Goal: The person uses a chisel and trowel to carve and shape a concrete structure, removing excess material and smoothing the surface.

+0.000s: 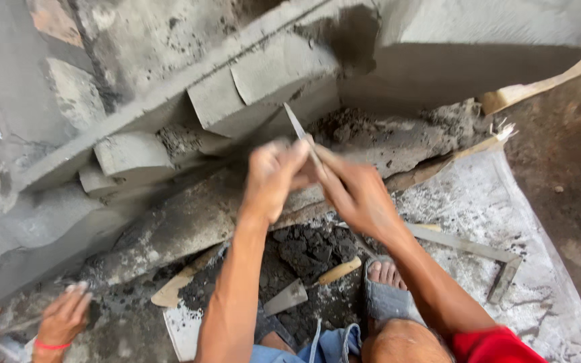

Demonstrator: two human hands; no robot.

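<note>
My left hand [274, 173] and my right hand [352, 189] meet in front of me, both closed around a thin flat metal blade [297, 125] that points up toward the grey cement moulding [263, 84] on the wall. The blade's tip sits close to the stepped edge of the wet cement. Both hands are blurred by motion.
A trowel with a wooden handle [307, 287] lies on a heap of dark mortar [300, 252] by my sandalled foot [384, 286]. A metal square [479, 252] rests on the white sheet [499, 208] at right. Another person's hand [62, 317] with a red wristband is at lower left.
</note>
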